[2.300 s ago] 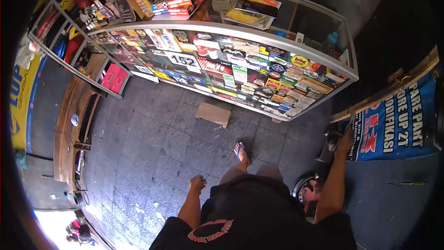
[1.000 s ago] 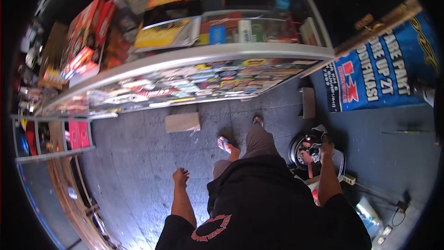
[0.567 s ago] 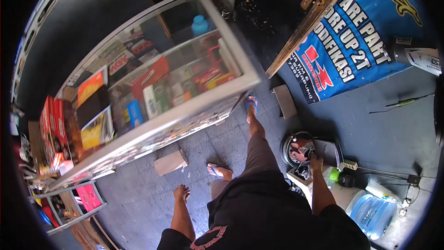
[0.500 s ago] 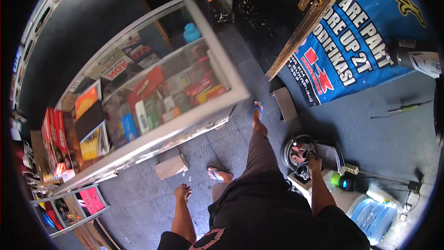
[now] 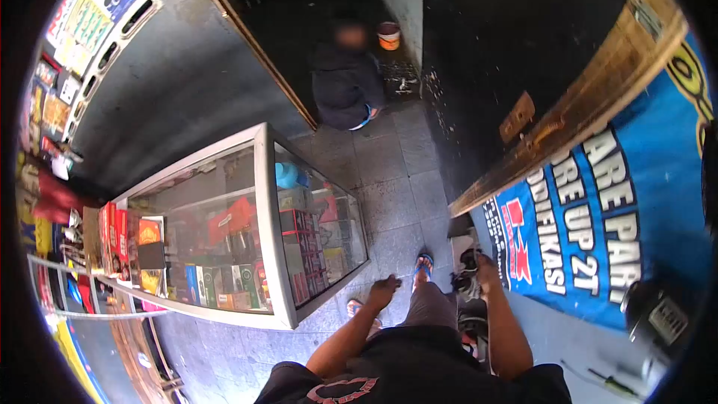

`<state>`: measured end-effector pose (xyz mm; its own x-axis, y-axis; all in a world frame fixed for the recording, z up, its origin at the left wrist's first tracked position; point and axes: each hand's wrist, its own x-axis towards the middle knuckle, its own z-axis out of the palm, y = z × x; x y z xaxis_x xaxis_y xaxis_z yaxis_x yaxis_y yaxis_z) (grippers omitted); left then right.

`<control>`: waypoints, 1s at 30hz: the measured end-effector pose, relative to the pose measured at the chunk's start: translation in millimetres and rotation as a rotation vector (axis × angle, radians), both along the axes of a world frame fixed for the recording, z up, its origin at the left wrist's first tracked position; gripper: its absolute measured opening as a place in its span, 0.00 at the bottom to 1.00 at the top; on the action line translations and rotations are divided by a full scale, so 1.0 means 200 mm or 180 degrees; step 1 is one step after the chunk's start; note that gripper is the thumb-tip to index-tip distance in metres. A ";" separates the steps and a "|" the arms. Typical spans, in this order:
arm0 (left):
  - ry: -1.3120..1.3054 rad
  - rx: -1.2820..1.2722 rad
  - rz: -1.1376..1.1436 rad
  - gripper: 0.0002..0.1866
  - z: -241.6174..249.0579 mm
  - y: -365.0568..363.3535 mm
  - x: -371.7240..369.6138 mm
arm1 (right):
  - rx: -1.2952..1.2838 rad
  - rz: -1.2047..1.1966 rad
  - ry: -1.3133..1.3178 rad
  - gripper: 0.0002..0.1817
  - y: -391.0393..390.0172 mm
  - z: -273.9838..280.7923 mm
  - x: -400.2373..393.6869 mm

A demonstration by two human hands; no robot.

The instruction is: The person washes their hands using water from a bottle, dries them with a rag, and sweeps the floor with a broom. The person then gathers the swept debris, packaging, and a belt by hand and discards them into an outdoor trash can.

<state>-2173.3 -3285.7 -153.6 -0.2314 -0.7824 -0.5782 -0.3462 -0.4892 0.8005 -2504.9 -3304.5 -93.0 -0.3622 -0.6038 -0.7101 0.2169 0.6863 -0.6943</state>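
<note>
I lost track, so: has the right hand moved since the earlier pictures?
Yes: toward the blue banner; the right hand now shows close beside its lower left edge.

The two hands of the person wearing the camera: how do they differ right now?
The left hand looks empty, its fingers loosely parted, while the right hand grips a grey-and-black object too unclear to identify. The left hand is on the side toward the glass display case; the right hand is near the lower edge of the blue banner. Both are bare and held out in front of the body.
</note>
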 end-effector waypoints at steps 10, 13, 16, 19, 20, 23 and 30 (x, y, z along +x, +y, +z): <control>0.2488 0.1386 0.1533 0.24 0.40 -0.65 -0.69 | -0.1611 0.1718 -0.0371 0.35 -0.37 0.58 0.35; 0.2488 0.0969 0.1442 0.22 0.41 -0.76 -0.72 | -0.1670 0.1742 -0.0192 0.32 -0.44 0.63 0.31; 0.2475 0.0380 0.1304 0.20 0.42 -0.90 -0.75 | -0.1778 0.1875 0.0582 0.33 -0.58 0.76 0.30; 0.3161 0.1247 0.2365 0.20 0.30 -1.05 -0.78 | -0.1636 0.1846 0.0853 0.34 -0.74 0.71 0.33; 0.3556 0.1380 0.2015 0.20 0.28 -1.11 -0.75 | -0.1632 0.1713 0.0787 0.33 -0.80 0.65 0.35; 0.2656 0.0354 0.1432 0.20 0.13 -1.36 -0.74 | -0.1819 0.1577 0.1027 0.32 -1.04 0.62 0.39; 0.3018 0.1609 0.1625 0.19 0.38 -2.03 -0.66 | -0.1758 0.1760 0.0670 0.39 -1.79 0.62 0.50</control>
